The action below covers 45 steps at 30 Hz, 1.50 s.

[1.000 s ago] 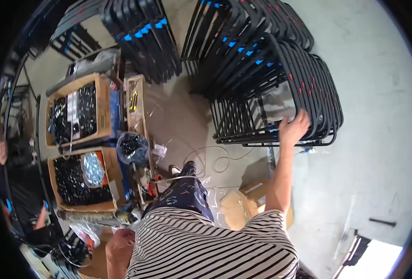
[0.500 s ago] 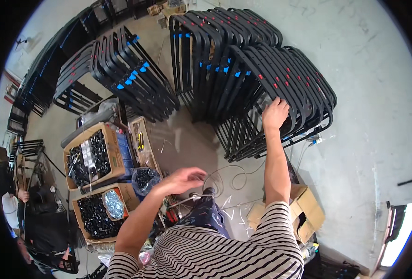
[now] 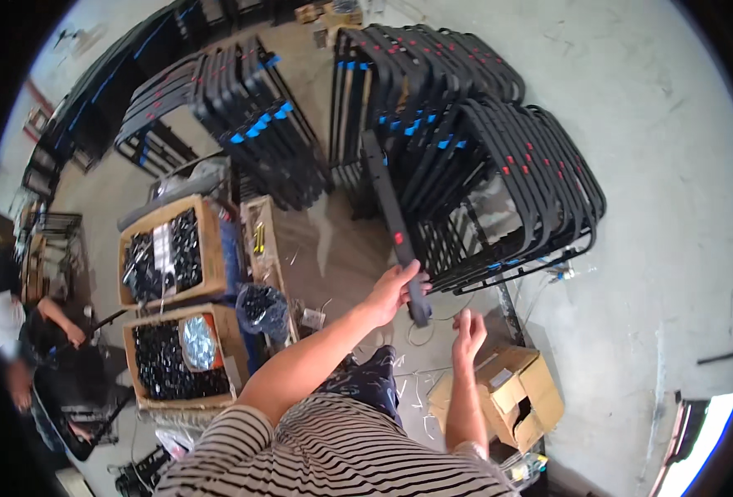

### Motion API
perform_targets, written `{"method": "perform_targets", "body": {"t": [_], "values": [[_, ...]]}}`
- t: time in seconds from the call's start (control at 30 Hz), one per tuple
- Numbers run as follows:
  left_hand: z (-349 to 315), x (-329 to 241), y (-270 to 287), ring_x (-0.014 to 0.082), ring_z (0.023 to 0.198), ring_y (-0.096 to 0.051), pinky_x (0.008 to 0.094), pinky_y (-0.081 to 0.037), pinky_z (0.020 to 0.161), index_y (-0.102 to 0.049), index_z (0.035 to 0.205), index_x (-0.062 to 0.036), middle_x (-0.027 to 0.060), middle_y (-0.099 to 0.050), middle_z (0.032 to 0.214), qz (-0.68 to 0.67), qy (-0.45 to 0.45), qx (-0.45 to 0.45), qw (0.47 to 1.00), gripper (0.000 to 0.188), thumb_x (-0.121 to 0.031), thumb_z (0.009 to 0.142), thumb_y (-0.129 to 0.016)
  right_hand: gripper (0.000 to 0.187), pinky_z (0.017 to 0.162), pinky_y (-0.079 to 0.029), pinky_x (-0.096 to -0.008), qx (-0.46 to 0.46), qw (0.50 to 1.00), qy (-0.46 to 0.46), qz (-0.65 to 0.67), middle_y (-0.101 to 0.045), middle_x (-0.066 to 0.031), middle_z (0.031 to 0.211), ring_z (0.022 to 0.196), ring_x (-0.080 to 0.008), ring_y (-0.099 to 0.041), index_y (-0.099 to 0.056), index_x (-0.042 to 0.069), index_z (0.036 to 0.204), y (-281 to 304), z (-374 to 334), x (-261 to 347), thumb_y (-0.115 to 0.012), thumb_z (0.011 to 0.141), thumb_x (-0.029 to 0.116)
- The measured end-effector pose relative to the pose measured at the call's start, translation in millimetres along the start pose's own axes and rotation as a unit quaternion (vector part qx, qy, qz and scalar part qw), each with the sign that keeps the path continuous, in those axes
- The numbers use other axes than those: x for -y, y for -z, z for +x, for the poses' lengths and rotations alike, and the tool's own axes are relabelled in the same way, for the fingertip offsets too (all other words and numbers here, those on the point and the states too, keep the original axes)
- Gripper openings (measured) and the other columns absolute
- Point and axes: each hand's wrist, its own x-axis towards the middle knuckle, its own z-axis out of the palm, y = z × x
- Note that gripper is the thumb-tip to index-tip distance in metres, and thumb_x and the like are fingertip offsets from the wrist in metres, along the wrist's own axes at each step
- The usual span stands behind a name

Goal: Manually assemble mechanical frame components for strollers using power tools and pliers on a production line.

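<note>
Fingers and thumb of my left hand (image 3: 398,290) close around the lower end of a black metal frame (image 3: 393,211). This frame stands apart at the left of the near stack, seen almost edge-on, with a small red piece on its top bar. Lower and to the right, my right hand (image 3: 468,333) hangs in the air with its fingers curled in. Whether anything is inside those fingers is hidden. Just beyond both hands is the stack of similar black frames (image 3: 540,166), with red pieces on top and blue pieces on the uprights.
More frames (image 3: 242,99) stand at the far left. Two cartons (image 3: 209,257) of small black parts sit on the left, beside a dark bag (image 3: 263,313) and a yellow-handled tool (image 3: 259,238). An open carton (image 3: 540,389) lies at right. Another person (image 3: 60,323) works far left.
My right hand has left the stack and come down toward me. The front frame has swung left, away from the stack, and my left hand, empty before, now grips it.
</note>
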Motion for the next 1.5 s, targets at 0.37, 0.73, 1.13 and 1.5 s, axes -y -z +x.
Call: {"method": "perform_targets", "body": {"t": [0.37,0.73,1.13,1.5], "values": [[-177.8,-93.7,124.5,0.0079,0.045,-0.034,0.0264,-0.026,0.040,-0.049,0.081,-0.0104,-0.0059,-0.035,0.057,0.069,-0.077,-0.117,0.988,0.021,-0.013,0.089,-0.068,0.066,0.102,-0.041,-0.0503,0.229,0.698,-0.585,0.343,-0.055,-0.0206,0.123,0.114,-0.0337,-0.053,-0.048,-0.002,0.127,-184.7,-130.0,-97.9,-0.045,0.093,0.055],[-612.9,-72.0,222.5,0.0097,0.036,-0.038,0.0258,-0.031,0.033,-0.042,0.076,-0.0075,0.0023,-0.046,0.057,0.084,-0.321,-0.337,0.881,0.025,-0.001,0.077,-0.066,0.040,0.096,-0.047,-0.0528,0.508,0.488,-0.672,0.226,-0.062,-0.0215,0.109,0.110,-0.0374,-0.059,-0.055,-0.002,0.105,-311.4,-281.7,30.6,-0.060,0.090,0.035],[-526.9,126.0,433.4,0.0094,0.057,-0.043,0.0344,-0.036,0.047,-0.062,0.075,0.0012,-0.0002,-0.054,0.062,-0.053,-0.286,-0.829,0.477,0.041,-0.037,0.089,-0.069,0.024,0.046,-0.051,-0.0333,0.662,0.717,-0.156,-0.154,-0.067,-0.0134,0.072,0.051,-0.0221,-0.064,-0.060,-0.002,0.086,-446.9,-306.6,52.2,-0.065,0.082,0.022],[-422.4,134.8,466.9,0.0400,0.088,-0.068,0.0486,-0.051,0.079,-0.068,0.086,0.0049,0.0283,-0.067,0.088,-0.102,-0.123,-0.858,0.489,0.053,-0.047,0.086,-0.060,0.030,0.042,-0.037,-0.0263,0.687,0.679,0.179,-0.189,-0.056,-0.0038,0.053,0.042,-0.0116,-0.049,-0.058,0.005,0.068,-480.6,-249.7,22.6,-0.060,0.093,0.023]]}}
